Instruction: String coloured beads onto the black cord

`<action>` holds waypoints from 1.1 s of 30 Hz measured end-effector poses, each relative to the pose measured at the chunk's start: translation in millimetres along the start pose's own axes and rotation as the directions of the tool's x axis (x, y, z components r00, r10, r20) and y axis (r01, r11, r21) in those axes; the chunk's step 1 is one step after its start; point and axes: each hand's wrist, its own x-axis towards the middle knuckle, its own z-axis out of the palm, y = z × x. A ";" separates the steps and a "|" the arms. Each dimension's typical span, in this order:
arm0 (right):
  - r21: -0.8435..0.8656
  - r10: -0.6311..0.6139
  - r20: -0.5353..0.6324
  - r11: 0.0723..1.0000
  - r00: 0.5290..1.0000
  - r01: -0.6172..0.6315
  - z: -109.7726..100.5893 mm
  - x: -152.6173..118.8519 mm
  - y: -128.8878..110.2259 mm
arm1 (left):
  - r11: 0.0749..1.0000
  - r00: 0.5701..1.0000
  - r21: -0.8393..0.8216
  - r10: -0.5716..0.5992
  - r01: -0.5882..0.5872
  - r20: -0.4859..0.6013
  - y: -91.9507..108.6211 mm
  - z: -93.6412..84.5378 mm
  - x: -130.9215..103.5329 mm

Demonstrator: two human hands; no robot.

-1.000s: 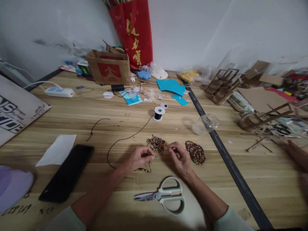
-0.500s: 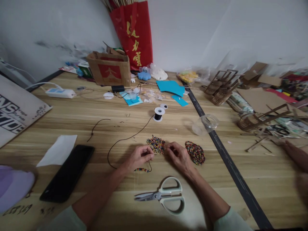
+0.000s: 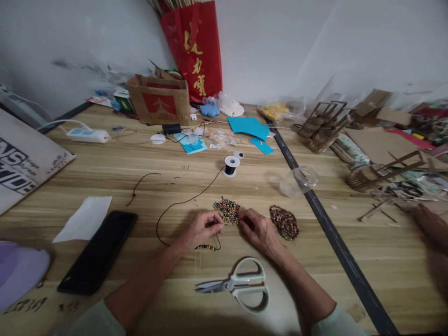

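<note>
Bead pile [image 3: 229, 211] lies btwn L hand [image 3: 203, 226] & R hand [image 3: 259, 227], nr both.

Worn on the head, above and just behind both forearms [image 3: 147, 280]. Looks forward and down over a wooden table [image 3: 259, 186], reaching as far as the pale wall [image 3: 280, 51] at the back. Puts the left hand [image 3: 205, 225], the right hand [image 3: 257, 225] and the pile of beads [image 3: 227, 210] near the middle. Sits close to the scissors [image 3: 229, 283], low in view, and much farther from the red bag [image 3: 206, 46] by the wall. Takes in a wide stretch, from a lettered panel [image 3: 31, 163] at the left edge to another person's hand [image 3: 430, 224] at the right edge. Cuts off the sticks [image 3: 175, 3] in the bag at the top.
</note>
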 end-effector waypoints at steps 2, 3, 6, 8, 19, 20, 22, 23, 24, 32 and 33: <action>-0.008 0.002 0.013 1.000 1.000 -0.002 -0.9 0.1 -1.2 | 1.000 1.000 0.004 0.005 -0.005 0.003 -0.2 -0.2 0.1; -0.014 0.003 0.019 1.000 1.000 -0.003 -1.5 0.2 -2.0 | 1.000 1.000 0.005 0.007 -0.008 0.006 -0.4 -0.3 0.1; -0.040 0.007 0.020 0.999 1.000 -0.006 -2.7 0.6 -4.6 | 1.000 1.000 0.002 0.017 -0.017 0.015 -1.0 -0.3 -0.1; -0.050 0.007 0.026 0.999 1.000 -0.006 -2.8 0.8 -5.6 | 1.000 1.000 0.000 0.019 -0.019 0.016 -1.9 -0.1 -0.1; -0.071 0.010 0.041 0.997 0.999 -0.007 -0.9 0.0 -3.7 | 1.000 1.000 -0.010 0.020 -0.021 -0.006 -8.3 0.8 1.9; -0.076 0.013 0.041 0.997 0.999 -0.010 -1.0 0.2 -3.7 | 1.000 1.000 -0.008 0.019 -0.019 -0.004 -7.9 0.9 1.8; -0.085 0.016 0.044 0.996 0.999 -0.012 -1.3 0.7 -4.0 | 1.000 1.000 -0.005 0.017 -0.017 -0.002 -7.1 0.9 1.6; -0.088 0.016 0.043 0.996 0.999 -0.012 -1.6 0.9 -4.2 | 1.000 1.000 -0.005 0.015 -0.015 -0.001 -6.8 0.9 1.5; -0.087 0.015 0.043 0.996 0.999 -0.011 -1.8 1.1 -4.4 | 1.000 1.000 -0.006 0.013 -0.013 -0.001 -6.6 0.8 1.4; -0.057 0.012 0.046 0.998 0.999 -0.009 -2.8 0.5 -6.0 | 1.000 1.000 -0.010 -0.004 0.004 0.001 -5.3 0.4 0.9; -0.059 0.008 0.050 0.998 0.999 -0.005 -2.7 0.3 -6.0 | 1.000 1.000 -0.012 -0.009 0.009 0.001 -4.8 0.5 1.0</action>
